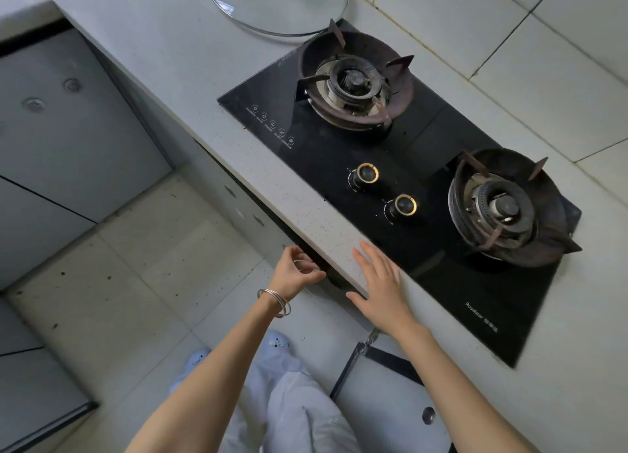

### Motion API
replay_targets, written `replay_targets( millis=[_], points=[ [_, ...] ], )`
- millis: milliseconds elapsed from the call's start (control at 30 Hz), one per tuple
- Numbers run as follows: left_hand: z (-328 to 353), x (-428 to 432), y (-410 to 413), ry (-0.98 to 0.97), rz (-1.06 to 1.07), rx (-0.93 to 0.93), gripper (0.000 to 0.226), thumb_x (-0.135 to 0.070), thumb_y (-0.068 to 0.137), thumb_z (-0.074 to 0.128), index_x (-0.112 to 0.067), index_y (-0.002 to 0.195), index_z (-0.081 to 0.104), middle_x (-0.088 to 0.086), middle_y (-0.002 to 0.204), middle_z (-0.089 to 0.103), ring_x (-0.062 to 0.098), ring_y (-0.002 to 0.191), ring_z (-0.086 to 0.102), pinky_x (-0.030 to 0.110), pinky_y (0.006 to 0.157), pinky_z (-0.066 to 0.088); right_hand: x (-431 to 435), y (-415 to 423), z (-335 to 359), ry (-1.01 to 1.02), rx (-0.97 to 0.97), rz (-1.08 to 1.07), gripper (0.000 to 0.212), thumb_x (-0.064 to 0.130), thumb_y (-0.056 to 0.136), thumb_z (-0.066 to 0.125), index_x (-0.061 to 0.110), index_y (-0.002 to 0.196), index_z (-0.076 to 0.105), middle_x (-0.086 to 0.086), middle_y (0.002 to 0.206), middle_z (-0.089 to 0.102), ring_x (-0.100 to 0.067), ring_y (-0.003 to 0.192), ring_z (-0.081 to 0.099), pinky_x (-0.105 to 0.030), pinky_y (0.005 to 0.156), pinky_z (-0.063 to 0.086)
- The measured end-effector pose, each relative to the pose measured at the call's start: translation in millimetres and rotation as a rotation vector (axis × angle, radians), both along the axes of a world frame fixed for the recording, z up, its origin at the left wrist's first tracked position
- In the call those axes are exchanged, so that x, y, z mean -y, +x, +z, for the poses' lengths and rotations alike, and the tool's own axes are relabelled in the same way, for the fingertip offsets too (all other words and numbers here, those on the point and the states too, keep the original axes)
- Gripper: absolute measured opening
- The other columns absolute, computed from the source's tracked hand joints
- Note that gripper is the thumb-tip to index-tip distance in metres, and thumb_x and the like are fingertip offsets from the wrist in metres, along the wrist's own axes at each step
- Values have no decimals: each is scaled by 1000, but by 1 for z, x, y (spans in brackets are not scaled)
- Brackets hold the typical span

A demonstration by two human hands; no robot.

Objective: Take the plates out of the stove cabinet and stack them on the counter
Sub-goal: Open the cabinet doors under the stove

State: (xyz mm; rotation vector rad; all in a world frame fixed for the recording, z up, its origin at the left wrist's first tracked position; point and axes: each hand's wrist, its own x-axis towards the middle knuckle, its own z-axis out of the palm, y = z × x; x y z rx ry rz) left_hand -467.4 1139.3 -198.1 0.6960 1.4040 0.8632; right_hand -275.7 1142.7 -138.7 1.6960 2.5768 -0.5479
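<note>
Surface: pale speckled counter (190, 78).
On it: black two-burner gas hob (390, 180) mid-frame; glass lid (277, 3) at top.

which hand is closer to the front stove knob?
Right. The right hand lies flat on the counter edge, just below-left of the front knob. The left hand sits further left, below the counter lip at the cabinet front.

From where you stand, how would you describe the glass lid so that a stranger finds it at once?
Start at the black gas stove set into the pale counter. Look past its far burner to the counter behind it. The glass lid lies there, the only clear, round, metal-rimmed thing.
</note>
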Motion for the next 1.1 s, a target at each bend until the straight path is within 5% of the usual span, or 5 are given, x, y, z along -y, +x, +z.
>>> replay_targets(
  millis=[367, 767, 1100],
  points=[
    [-3, 60, -75, 14, -207, -86, 47, 1, 68, 77, -9, 98, 42, 8, 88, 53, 16, 72, 61, 23, 66, 54, 55, -45, 1, 16, -52, -97, 78, 26, 80, 68, 12, 144, 26, -5, 153, 19, -16, 141, 11, -33, 115, 5],
    [8, 110, -234, 19, -496, -241, 46, -3, 67, 80, -7, 95, 43, 0, 82, 53, 8, 65, 53, 9, 55, 45, 165, -197, -1, 46, -158, -363, 80, 22, 74, 74, 9, 141, 32, -8, 149, 29, -22, 139, 24, -35, 113, 10],
    [29, 118, -361, 88, -594, -492, 56, -23, 53, 80, -12, 97, 48, 5, 92, 58, 18, 74, 56, 19, 60, 44, 204, -275, 11, 74, -110, -392, 82, 25, 75, 74, 9, 142, 29, -8, 150, 30, -22, 139, 24, -37, 114, 13]
  ],
)
